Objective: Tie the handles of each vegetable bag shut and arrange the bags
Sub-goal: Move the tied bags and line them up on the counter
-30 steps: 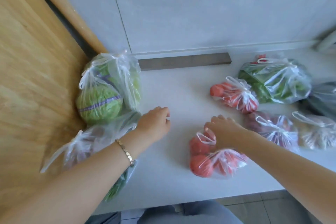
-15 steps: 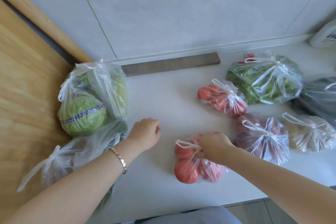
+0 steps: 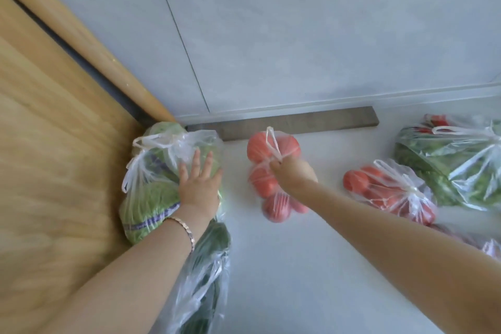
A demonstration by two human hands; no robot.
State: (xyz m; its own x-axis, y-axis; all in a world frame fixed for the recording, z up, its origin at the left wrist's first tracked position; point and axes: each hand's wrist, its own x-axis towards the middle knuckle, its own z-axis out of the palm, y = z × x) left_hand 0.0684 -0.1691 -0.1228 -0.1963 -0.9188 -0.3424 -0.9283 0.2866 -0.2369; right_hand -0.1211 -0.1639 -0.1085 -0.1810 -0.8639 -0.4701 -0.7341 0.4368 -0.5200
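Note:
My right hand (image 3: 291, 171) grips the knotted handles of a clear bag of tomatoes (image 3: 267, 171) and holds it near the back of the white counter (image 3: 311, 266). My left hand (image 3: 199, 184) lies flat with straight fingers against the tied bag of green cabbages (image 3: 154, 179), which leans on the wooden panel at the left. A bag of dark green vegetables (image 3: 208, 274) lies under my left forearm. A second tied tomato bag (image 3: 390, 190) and a tied bag of leafy greens (image 3: 455, 160) sit at the right.
A wooden panel (image 3: 54, 171) walls off the left side. A grey tiled wall (image 3: 298, 35) and a dark strip (image 3: 298, 123) run along the counter's back. Part of another bag (image 3: 490, 248) shows at the right edge.
My right hand has carried the tomato bag from the counter's front toward the back wall beside the cabbages. My left hand has opened and moved onto the cabbage bag.

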